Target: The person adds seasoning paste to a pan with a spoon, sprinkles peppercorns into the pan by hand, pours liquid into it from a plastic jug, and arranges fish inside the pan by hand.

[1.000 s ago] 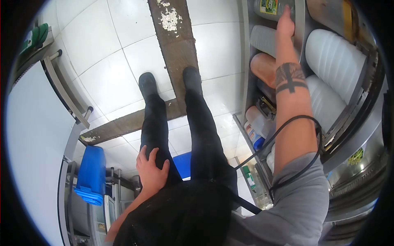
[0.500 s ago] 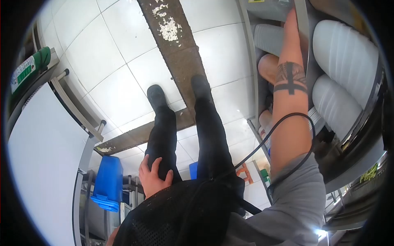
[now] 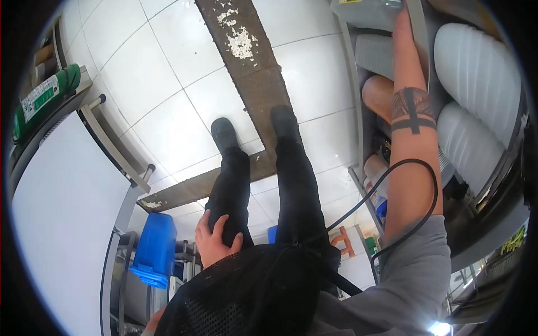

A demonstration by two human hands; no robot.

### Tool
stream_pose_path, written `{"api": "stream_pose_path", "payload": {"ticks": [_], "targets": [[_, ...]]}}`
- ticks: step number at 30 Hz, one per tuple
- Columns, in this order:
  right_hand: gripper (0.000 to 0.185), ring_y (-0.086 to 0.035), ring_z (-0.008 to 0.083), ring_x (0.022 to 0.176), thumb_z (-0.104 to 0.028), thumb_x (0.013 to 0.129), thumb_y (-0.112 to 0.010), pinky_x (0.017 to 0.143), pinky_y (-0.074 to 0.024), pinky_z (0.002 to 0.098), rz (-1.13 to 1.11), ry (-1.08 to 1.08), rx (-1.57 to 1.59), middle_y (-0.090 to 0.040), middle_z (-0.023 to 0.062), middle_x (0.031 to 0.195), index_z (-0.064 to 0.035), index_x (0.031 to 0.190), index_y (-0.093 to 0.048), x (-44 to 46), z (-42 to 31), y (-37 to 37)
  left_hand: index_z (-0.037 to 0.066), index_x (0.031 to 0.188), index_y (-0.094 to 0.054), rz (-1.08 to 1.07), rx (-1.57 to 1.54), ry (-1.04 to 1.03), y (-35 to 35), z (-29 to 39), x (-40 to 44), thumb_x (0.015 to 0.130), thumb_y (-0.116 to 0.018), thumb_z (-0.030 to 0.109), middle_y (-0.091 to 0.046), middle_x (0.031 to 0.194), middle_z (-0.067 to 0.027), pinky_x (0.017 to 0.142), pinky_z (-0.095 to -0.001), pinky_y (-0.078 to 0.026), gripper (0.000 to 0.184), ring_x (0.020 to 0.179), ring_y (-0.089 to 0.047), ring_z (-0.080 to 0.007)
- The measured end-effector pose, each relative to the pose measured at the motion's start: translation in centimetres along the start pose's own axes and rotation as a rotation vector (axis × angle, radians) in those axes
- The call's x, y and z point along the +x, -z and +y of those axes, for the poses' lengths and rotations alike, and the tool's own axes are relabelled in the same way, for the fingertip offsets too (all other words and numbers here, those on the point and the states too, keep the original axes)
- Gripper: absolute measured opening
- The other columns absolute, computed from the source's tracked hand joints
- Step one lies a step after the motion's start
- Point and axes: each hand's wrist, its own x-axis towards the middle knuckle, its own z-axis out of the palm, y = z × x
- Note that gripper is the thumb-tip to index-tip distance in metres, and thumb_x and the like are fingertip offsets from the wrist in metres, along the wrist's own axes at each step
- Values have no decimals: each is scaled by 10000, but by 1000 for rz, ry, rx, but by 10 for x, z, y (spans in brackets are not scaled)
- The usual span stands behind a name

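My left hand point(image 3: 217, 243) rests on the thigh of my black trousers point(image 3: 230, 190), its fingers spread and holding nothing. On the right, my bare forearm stretches forward into a grey shelf unit point(image 3: 424, 42). At the top edge, my right hand point(image 3: 402, 21) is beside a clear plastic container point(image 3: 367, 14) with a yellow label. The fingers of this hand are hidden or cut off, so what they touch is not visible. Near that forearm are stacked white ribbed containers point(image 3: 476, 75), a grey ribbed container point(image 3: 374, 55) and a brown rounded item point(image 3: 377, 95).
A white worktop point(image 3: 67, 213) runs along the left, with a green container point(image 3: 47, 101) behind it. A blue bin point(image 3: 154, 246) stands below. Brown strips point(image 3: 246, 73) cross the white tiled floor point(image 3: 162, 106). A black cable point(image 3: 386, 168) loops over my right arm.
The view has shifted slightly, so the surroundings sit a little farther right. My left hand stays on the thigh, and my right arm still reaches into the shelf unit.
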Motion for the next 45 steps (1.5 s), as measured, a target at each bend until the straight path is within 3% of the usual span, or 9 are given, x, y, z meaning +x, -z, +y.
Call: {"api": "stream_pose_path", "payload": {"ticks": [16, 21, 25, 30, 32, 36, 38, 41, 45], "targets": [[454, -607, 243, 990, -370, 797, -765, 764, -512, 436, -3, 28, 204, -620, 71, 934, -74, 1102, -606, -47, 31, 6, 163, 1259, -618, -37, -4, -27, -5, -5, -11, 732, -775, 279, -398, 1466, -203, 1104, -524, -322, 563, 1344, -376, -421], [381, -576, 165, 727, -165, 722, -846, 694, -489, 341, -68, 236, 137, -577, 6, 806, -93, 997, -592, -118, 99, -20, 165, 1257, -615, -21, -21, -52, -8, -10, -12, 742, -774, 275, -394, 1460, -213, 1102, -520, -324, 550, 1344, -376, -421], [389, -618, 168, 810, -205, 741, -868, 783, -502, 333, -294, 458, -366, -669, 33, 895, -26, 985, -622, -221, 111, -5, 154, 1266, -602, -4, -51, -30, -7, -7, -17, 762, -759, 278, -400, 1453, -220, 1098, -520, -328, 542, 1345, -373, -420], [621, -630, 177, 913, -230, 729, -880, 847, -526, 344, -463, 312, -436, -654, 59, 1024, -9, 1220, -571, -341, 95, 51, 145, 1272, -605, 24, -4, -110, -2, -10, -22, 765, -751, 277, -416, 1454, -200, 1095, -513, -340, 543, 1324, -400, -412], [693, -637, 261, 1020, -275, 710, -885, 897, -519, 386, -513, 282, -476, -647, 108, 1114, -16, 1260, -553, -383, 83, 86, 124, 1279, -600, -22, 81, -117, 0, -10, -25, 791, -711, 325, -396, 1465, -222, 1117, -520, -306, 540, 1355, -366, -417], [672, -608, 354, 1116, -343, 707, -858, 950, -507, 428, -533, 608, -625, -620, 155, 1251, -51, 1241, -575, -480, -9, 158, 105, 1283, -603, 1, 238, -153, 3, -24, -29, 824, -675, 328, -455, 1437, -205, 1112, -507, -330, 515, 1352, -393, -396], [660, -604, 361, 1116, -364, 693, -856, 955, -509, 422, -553, 591, -822, -611, 135, 1299, -74, 1222, -587, -536, -67, 199, 85, 1287, -593, -109, 94, -304, 7, -51, -21, 854, -651, 303, -522, 1392, -174, 1091, -479, -372, 488, 1325, -445, -367], [624, -595, 331, 1140, -406, 680, -863, 964, -503, 414, -515, 649, -744, -594, 109, 1349, -102, 1167, -617, -612, -135, 252, 49, 1357, -536, -401, -262, -321, -12, -88, -18, 960, -563, 353, -526, 1416, -154, 1096, -479, -369, 501, 1337, -454, -344], [606, -580, 302, 1175, -428, 674, -871, 977, -495, 413, -289, 511, -607, -588, 103, 1354, -99, 1124, -634, -704, -203, 308, 82, 1475, -418, -918, -800, 5, 19, -16, -93, 1020, -347, 598, -456, 1498, -142, 1090, -584, -337, 692, 1388, -409, -333]]}}
